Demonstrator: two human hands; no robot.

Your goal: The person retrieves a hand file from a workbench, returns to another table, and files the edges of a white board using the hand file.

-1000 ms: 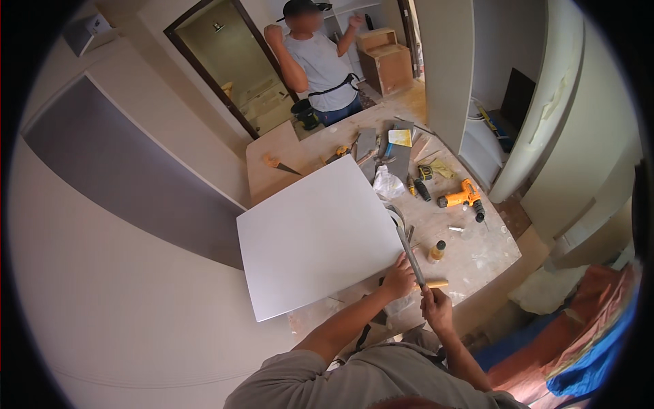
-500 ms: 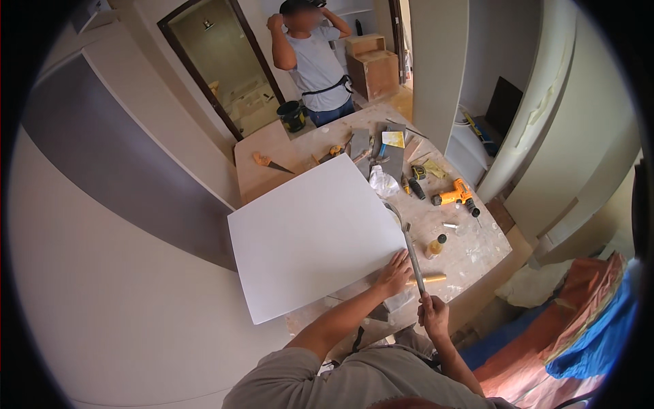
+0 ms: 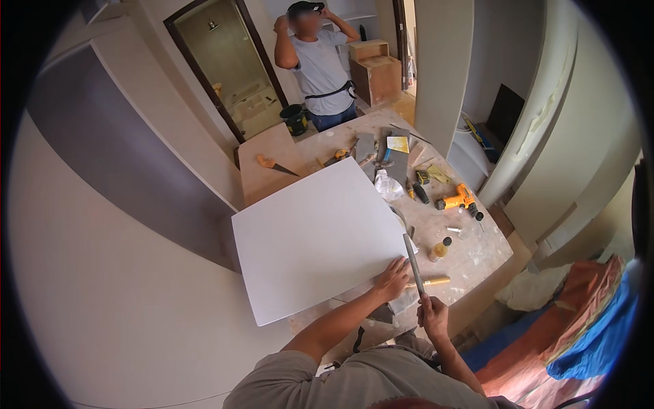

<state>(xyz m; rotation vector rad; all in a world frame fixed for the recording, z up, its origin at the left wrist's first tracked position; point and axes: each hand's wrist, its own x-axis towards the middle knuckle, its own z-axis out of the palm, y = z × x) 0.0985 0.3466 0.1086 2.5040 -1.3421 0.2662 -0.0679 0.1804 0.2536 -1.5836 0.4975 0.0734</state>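
"What's the right hand [image 3: 434, 317] doing on your feed?"

"I have it clenched round the near end of a grey bar [image 3: 414, 264], perhaps a file. Taking twelve as the top of my view, the bar's long axis runs from that fist to between eleven and twelve o'clock."

"And the white board [image 3: 320, 238]?"

"At ten o'clock from the fist, lying over the table [image 3: 477, 262]. The bar slants along by its right-hand edge. From up here I can't tell whether the two touch."

"Which hand is nearer the board?"

"The left hand [image 3: 392, 279]. I see it on the board's near right corner, at about half past ten from the right, its fingers just beside the bar. Its thumb is hidden from me, so whether it grips the edge or only rests there, I can't tell."

"Anything close to the bar?"

"A wooden handle [image 3: 438, 280] just beside it, around twelve o'clock from the fist. Farther up at twelve I have a small bottle [image 3: 440, 251], then an orange drill [image 3: 462, 199] between twelve and one."
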